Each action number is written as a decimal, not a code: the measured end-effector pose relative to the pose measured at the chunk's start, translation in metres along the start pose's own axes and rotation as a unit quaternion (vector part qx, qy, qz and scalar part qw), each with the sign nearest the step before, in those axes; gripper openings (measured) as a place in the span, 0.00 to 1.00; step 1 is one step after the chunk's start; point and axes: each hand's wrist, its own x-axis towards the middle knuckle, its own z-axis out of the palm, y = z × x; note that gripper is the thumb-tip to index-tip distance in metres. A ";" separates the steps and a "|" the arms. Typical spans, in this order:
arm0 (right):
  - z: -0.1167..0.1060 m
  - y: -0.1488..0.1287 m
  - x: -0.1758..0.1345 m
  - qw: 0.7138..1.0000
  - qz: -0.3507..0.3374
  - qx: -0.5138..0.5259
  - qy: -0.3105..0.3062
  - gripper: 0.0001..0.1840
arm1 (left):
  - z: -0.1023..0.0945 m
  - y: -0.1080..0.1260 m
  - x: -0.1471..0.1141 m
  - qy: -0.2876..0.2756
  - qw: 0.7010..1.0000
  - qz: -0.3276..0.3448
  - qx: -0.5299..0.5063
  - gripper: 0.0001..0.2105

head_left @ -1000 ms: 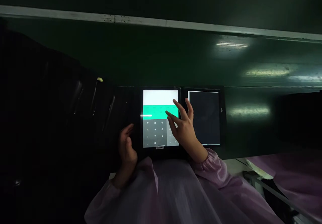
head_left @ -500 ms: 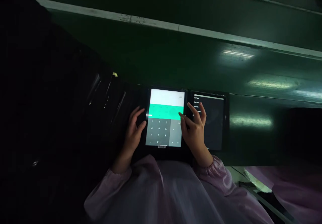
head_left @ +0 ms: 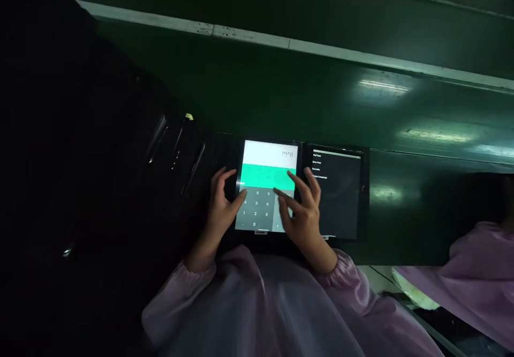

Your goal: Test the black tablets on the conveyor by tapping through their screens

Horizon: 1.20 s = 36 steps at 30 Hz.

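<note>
A lit tablet [head_left: 261, 207] lies in front of me showing a calculator: white band on top, green band, grey number keys below. Its display line reads something like "8" with other characters, possibly upside down. My left hand [head_left: 221, 207] is at the tablet's left edge, fingers apart, the thumb over the upper left key. From the right, my right hand [head_left: 304, 215] reaches over the screen with fingers spread, its index fingertip near the 9 key; contact is hard to judge. Beside it lies a second tablet [head_left: 339, 202] with a dark screen and a short text menu.
Both tablets lie at the near edge of a dark green bench [head_left: 281, 95]. A pale metal strip [head_left: 257, 37] runs across it. Dark shiny objects [head_left: 158, 135] lie at the left, hard to make out. Another person's pink sleeve [head_left: 482, 250] shows at the right.
My left thumb has moved inward over the number keys. My right hand has shifted left and its index finger lower. The calculator's display line has grown longer. The view has shifted slightly.
</note>
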 end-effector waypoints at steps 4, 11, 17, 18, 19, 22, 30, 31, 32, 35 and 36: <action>0.002 0.017 0.001 0.996 0.051 -0.059 0.039 0.15 | -0.001 0.001 -0.002 -0.010 1.000 -0.020 -0.014 0.17; 0.009 0.012 0.004 0.997 0.052 -0.048 -0.015 0.16 | 0.000 0.007 -0.003 0.005 0.999 -0.030 -0.030 0.14; 0.008 0.014 0.005 0.995 0.072 -0.066 0.007 0.17 | 0.001 0.009 -0.003 0.017 0.999 -0.030 -0.016 0.14; 0.009 0.012 0.004 0.996 0.066 -0.064 0.003 0.16 | 0.001 0.009 -0.003 0.017 0.999 -0.029 -0.013 0.14; 0.009 0.011 0.004 0.996 0.063 -0.060 0.000 0.16 | 0.001 0.009 -0.003 0.017 0.999 -0.030 -0.012 0.14; 0.005 0.014 0.003 0.995 0.079 -0.053 0.024 0.17 | 0.000 0.009 -0.003 0.014 0.999 -0.037 -0.022 0.15; -0.029 0.075 -0.001 0.979 0.142 -0.084 0.122 0.16 | 0.002 0.010 0.015 -0.001 0.999 -0.029 -0.042 0.18; -0.030 0.079 -0.001 0.979 0.140 -0.088 0.121 0.16 | 0.004 0.009 0.021 0.000 0.998 -0.025 -0.052 0.18; -0.030 0.081 -0.001 0.979 0.138 -0.091 0.119 0.16 | 0.006 0.008 0.027 0.001 0.998 -0.023 -0.064 0.19; -0.032 0.080 -0.001 0.979 0.127 -0.096 0.131 0.15 | 0.013 0.006 0.045 0.001 0.996 -0.023 -0.088 0.19; -0.035 0.079 -0.001 0.978 0.122 -0.095 0.139 0.14 | 0.014 0.006 0.049 0.001 0.996 -0.024 -0.091 0.19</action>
